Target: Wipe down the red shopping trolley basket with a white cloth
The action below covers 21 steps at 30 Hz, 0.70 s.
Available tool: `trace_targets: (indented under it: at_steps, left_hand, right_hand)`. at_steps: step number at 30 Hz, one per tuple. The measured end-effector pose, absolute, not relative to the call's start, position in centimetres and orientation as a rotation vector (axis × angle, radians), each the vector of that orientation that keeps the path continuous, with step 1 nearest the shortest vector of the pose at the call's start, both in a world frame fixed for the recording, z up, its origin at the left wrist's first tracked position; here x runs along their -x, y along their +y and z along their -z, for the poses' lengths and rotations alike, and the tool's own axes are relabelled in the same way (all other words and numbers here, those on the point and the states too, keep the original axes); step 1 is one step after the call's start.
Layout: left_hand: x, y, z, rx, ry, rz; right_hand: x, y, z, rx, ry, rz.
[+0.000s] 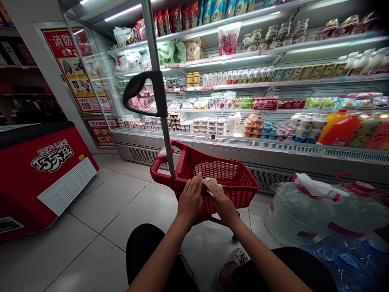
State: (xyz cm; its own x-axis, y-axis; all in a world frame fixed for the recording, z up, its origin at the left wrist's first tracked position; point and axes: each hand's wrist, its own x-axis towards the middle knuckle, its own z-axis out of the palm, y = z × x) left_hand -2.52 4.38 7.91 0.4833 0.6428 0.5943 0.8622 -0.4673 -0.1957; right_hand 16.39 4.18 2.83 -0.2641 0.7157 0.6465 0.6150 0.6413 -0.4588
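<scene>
A red plastic shopping basket [231,172] on wheels stands on the tiled floor in front of me, its grey pull handle [158,93] raised upright. My left hand [190,198] lies flat on the basket's near rim, fingers stretched out. My right hand [221,200] rests on the same rim just to the right, fingers closed on a white crumpled cloth or tissue [211,183] pressed against the rim. My knees in dark trousers show at the bottom.
An open chiller [243,142] with shelves of dairy, drinks and packets fills the wall behind the basket. A red freezer chest [45,170] stands at the left. Large water jugs [304,211] sit on the floor at the right. Pale floor tiles [115,211] lie between.
</scene>
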Motion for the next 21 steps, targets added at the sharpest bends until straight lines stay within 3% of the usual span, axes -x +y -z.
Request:
trace_targets:
  at_steps: [8, 16, 21]
  left_hand:
    - [3.1, 4.4, -8.3, 2.16, -1.423, 0.632]
    - [3.1, 4.2, -9.1, 2.101, -1.374, 0.714]
    - [3.4, 3.8, -9.2, 2.114, -1.368, 0.718]
  right_hand:
    - [-18.3, 5.0, -2.9, 1.223, -1.83, -0.187]
    - [-9.7, 5.2, -7.1, 0.952, -1.895, -0.369]
    - [-11.5, 4.6, -6.3, 0.91, -1.925, -0.336]
